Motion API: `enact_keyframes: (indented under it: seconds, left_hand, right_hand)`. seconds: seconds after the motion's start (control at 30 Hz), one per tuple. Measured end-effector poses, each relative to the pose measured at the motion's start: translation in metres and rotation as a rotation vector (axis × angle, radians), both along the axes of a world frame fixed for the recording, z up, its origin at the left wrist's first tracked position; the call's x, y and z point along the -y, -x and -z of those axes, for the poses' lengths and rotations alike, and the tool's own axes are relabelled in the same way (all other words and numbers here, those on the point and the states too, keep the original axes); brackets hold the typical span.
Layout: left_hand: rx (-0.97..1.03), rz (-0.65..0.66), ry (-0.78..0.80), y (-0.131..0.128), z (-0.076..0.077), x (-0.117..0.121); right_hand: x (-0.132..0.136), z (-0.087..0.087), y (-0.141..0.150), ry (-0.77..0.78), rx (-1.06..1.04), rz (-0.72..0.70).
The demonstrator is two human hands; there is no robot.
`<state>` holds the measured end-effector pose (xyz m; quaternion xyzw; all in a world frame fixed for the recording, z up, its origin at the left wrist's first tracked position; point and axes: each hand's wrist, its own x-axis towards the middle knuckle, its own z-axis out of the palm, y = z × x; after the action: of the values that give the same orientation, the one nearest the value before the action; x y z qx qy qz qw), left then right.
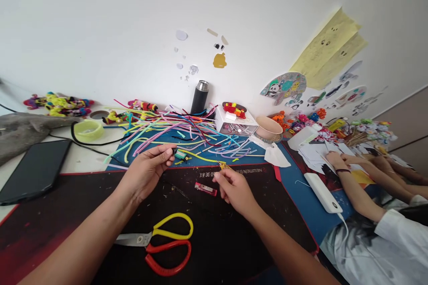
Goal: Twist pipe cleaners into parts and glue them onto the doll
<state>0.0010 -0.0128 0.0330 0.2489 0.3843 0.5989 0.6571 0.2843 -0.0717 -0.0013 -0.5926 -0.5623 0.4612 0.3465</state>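
My left hand (147,170) is closed in a pinch, with a small black piece (174,151) at its fingertips. Just beyond it lies a small green object (181,155). My right hand (236,188) is closed too, thumb against fingers; what sits between them is too small to make out. A small yellow thing (223,166) shows right behind its fingers, held or lying there, I cannot tell. Between the hands a red lighter (206,189) rests on the black desk mat (227,240). Scissors (167,246) with one yellow and one red handle lie spread nearer to me.
Many coloured pipe cleaners (160,131) spread behind the mat. A black flask (199,98), a white box (220,120) and a beige bowl (268,129) stand near the wall. A phone (35,170) lies left. At right are a white power bank (323,192) and other people's arms (357,187).
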Motion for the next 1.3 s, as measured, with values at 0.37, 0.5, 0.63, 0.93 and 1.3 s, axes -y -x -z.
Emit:
enact_keyframes:
  seconds: [0.37, 0.5, 0.63, 0.93, 1.3]
  left_hand:
    - [-0.018, -0.028, 0.019, -0.002, 0.009, -0.001]
    - [-0.028, -0.05, 0.02, -0.002, 0.009, -0.001]
    - [-0.039, -0.073, 0.018, -0.004, 0.006, 0.0]
    - [-0.063, -0.096, 0.048, -0.006, 0.005, 0.002]
    - [-0.096, -0.047, 0.043, -0.009, 0.01, 0.004]
  right_hand:
    - [-0.056, -0.007, 0.111, -0.085, -0.372, -0.1]
    - [-0.063, -0.011, 0.118, -0.099, -0.423, -0.105]
    - [-0.066, -0.01, 0.122, -0.119, -0.419, -0.133]
    - [-0.073, -0.012, 0.129, -0.169, -0.347, -0.126]
    - [-0.072, -0.004, 0.126, -0.163, -0.395, -0.084]
